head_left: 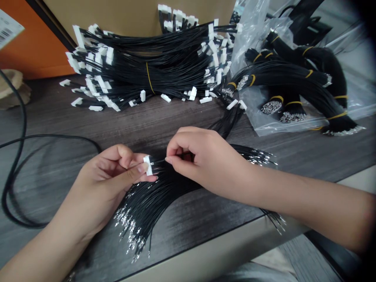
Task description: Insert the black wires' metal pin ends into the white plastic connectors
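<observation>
Between the thumb and fingers of my left hand [108, 180] is a small white connector housing [148, 166], held upright. My right hand [205, 156] pinches a thin black wire [160, 161] just to the right of it. The wire's end meets the housing's right side; how deep it sits I cannot tell. Below both hands a fanned bundle of loose black wires [164, 196] lies on the table, with bare silvery terminals at its ends. My right hand and forearm cover part of that bundle.
Behind my hands lies a big pile of black cables with white connectors [132, 62], partly tied with a yellow band. At the right, tied wire bundles [293, 78] rest on a clear plastic bag [258, 125]. A thick black cable [22, 156] loops at the left beside an orange box [38, 47].
</observation>
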The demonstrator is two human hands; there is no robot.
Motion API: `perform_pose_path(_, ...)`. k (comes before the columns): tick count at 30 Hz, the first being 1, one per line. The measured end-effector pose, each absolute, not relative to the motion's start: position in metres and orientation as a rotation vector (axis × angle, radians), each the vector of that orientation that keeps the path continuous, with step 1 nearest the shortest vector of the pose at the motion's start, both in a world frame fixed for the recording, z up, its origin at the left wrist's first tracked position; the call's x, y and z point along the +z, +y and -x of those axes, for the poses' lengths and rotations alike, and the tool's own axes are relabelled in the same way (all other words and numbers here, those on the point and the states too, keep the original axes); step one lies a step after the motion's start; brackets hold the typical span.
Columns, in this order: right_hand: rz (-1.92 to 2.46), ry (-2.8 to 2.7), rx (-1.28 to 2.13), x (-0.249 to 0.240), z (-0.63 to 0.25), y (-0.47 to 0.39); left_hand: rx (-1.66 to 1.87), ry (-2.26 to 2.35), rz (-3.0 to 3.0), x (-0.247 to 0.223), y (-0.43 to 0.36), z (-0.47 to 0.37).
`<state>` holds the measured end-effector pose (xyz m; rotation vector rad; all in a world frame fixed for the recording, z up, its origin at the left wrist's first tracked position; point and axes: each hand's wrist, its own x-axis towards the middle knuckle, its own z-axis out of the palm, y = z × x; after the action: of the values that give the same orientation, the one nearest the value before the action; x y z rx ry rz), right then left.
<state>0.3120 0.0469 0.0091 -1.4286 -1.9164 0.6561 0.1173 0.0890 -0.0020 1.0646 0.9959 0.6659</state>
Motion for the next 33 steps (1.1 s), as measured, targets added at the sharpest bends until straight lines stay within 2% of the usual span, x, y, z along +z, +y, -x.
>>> perform_pose_path(15,1.419,-1.907,0.579,0.0077,-0.3107,0.0461,0.667,0.954,-1.023,-0.0013,0.0902,-0.1166)
perform_pose_path(33,1.520,-1.961,0.727,0.0111,-0.3129,0.0456,0.669,0.985,-1.002,-0.0011,0.0888,-0.1180)
